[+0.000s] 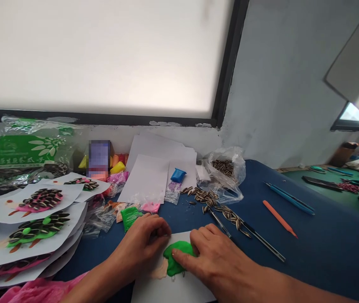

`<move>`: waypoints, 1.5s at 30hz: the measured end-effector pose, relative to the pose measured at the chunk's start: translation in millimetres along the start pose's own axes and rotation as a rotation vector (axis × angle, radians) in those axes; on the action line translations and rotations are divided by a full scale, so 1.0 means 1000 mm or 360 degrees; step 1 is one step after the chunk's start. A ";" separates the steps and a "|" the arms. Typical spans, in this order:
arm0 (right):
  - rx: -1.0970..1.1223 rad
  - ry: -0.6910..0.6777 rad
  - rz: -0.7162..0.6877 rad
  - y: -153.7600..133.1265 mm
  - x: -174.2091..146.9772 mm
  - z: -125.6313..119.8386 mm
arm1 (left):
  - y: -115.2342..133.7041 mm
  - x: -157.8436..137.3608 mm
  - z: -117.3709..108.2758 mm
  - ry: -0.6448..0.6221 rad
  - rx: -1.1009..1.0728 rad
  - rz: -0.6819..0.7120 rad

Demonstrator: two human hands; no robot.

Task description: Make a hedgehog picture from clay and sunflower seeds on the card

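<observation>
A white sheet of paper point(173, 290) lies in front of me, carrying a flat lump of green modelling clay point(179, 254). Beige clay point(159, 270) joins its left side, and small drawn legs show below it. My right hand point(214, 256) presses its thumb onto the green clay, its other fingers bent at the clay's right edge. My left hand point(146, 240) is closed at the paper's upper left, with thumb and fingers curled together; anything between them is hidden. Just beyond it sits a green clay packet point(130, 217).
Finished seed-and-clay hedgehog pictures point(37, 202) are stacked at left. Loose sunflower seeds point(203, 195) lie ahead, near a plastic bag of seeds point(225, 168). Pens point(263, 240), an orange clay tool point(279, 219) and a blue pen point(289, 198) lie right. Blank paper point(146, 179) leans behind.
</observation>
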State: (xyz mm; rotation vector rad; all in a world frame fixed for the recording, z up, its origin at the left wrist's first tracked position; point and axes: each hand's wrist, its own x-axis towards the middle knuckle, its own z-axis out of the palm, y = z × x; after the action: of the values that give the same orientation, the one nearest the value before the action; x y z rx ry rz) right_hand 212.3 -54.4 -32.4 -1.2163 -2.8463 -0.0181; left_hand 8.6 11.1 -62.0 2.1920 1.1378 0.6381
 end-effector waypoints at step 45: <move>0.1336 0.0388 0.0329 0.033 0.113 0.019 | -0.030 0.007 -0.009 0.0834 0.0311 0.0328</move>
State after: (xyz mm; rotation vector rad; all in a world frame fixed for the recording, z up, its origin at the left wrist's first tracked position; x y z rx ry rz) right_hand 157.8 50.5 -46.7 -1.1627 -2.1047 0.8641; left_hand -10.3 33.4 -74.7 2.4010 1.2762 1.2965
